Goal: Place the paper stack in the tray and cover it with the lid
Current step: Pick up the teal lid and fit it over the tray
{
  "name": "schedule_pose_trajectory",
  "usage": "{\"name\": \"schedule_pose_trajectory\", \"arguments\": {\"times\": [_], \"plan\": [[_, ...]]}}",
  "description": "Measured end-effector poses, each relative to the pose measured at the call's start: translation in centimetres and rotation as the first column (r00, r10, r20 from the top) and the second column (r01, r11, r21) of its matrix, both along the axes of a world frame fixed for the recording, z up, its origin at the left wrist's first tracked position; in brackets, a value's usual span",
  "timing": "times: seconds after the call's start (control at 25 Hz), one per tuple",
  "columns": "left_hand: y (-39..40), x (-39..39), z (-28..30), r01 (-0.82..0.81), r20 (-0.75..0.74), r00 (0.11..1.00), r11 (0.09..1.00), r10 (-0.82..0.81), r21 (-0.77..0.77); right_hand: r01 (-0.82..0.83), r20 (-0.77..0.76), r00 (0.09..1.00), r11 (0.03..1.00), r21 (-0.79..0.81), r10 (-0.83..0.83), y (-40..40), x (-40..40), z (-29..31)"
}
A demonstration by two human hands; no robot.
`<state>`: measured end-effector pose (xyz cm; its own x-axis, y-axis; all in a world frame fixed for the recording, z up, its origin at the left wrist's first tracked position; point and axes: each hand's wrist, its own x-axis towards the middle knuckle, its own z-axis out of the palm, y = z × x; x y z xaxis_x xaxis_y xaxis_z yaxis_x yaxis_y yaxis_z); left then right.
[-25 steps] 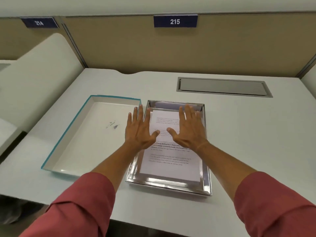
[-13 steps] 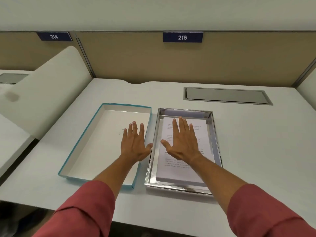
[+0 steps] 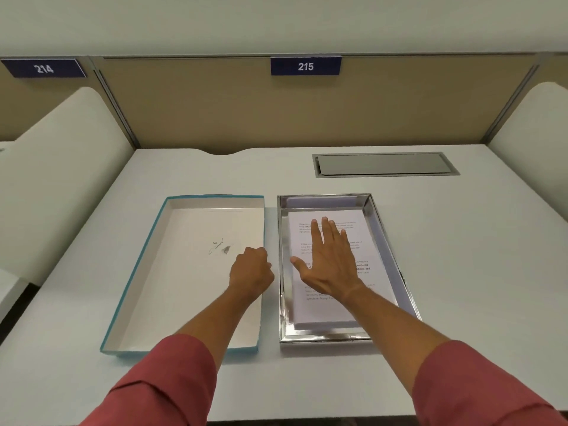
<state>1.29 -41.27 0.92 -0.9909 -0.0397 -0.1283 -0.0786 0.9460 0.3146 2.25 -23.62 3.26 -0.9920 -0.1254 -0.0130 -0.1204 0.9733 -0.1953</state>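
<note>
Seen from above, on a white desk [image 3: 461,256] inside a beige-walled cubicle. Right of centre, a shiny rectangular silver metal tray [image 3: 373,210], long side running away from the viewer. Inside it, lying flat, a stack of white printed paper [image 3: 325,312], a strip of bare tray floor showing at the far end and along the left side. Resting palm-down on the top sheet, the right hand [image 3: 330,265], open flat with fingers [image 3: 325,232] stretched forward and thumb spread out to the left, gripping nothing.

Just left of the tray and parallel to it, separated by a narrow strip of desk, a shallow white cardboard lid with teal outer edges [image 3: 184,272], lying upside down with its hollow side up; faint grey smudges on its inner surface. At the lid's right wall, near the middle of its length, the left hand [image 3: 250,272], curled closed with knuckles up, over that wall; fingertips hidden, so cannot tell whether actually gripping it.

Both forearms bare, red sleeves [image 3: 166,382] pushed up. Farther back on the desk, a recessed grey metal cable flap [image 3: 384,164]. On the back partition, dark blue number plates reading 215 [image 3: 305,66] and 214 [image 3: 44,68].
</note>
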Motion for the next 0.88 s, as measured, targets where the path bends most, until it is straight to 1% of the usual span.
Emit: {"name": "schedule_pose_trajectory", "arguments": {"times": [0.16,0.32,0.44,0.64,0.72,0.76,0.88], "plan": [[0.1,-0.3,0.0,-0.025,-0.023,0.999,0.999,0.024,-0.033,-0.007,0.004,1.0,1.0,-0.015,0.007,0.4,0.1,0.2],[-0.3,-0.7,1.3,-0.057,-0.052,0.997,0.998,0.057,0.008,-0.026,-0.003,1.0,0.999,-0.037,0.026,0.8,0.0,1.0],[-1.5,-1.3,4.3,-0.105,-0.097,0.989,0.99,0.114,0.096,-0.038,0.0,0.999,0.997,-0.06,0.038,0.9,-0.3,2.0],[-3.7,-1.7,12.6,-0.182,-0.222,0.948,0.961,0.227,0.206,-0.033,0.025,0.999,0.977,-0.212,0.039,0.2,-1.1,4.4],[-4.7,-1.4,15.9,-0.218,-0.241,0.922,0.919,0.305,0.327,-0.007,0.064,0.997,0.938,-0.346,0.031,-0.5,-1.3,5.5],[-5.2,-1.4,17.2,-0.235,-0.231,0.908,0.881,0.35,0.411,0.017,0.086,0.996,0.9,-0.436,0.023,-0.7,-1.5,6.0],[-6.7,-0.8,20.9,-0.203,-0.177,0.893,0.722,0.413,0.661,0.099,0.154,0.988,0.737,-0.668,0.007,-1.4,-2.4,7.1]]}}
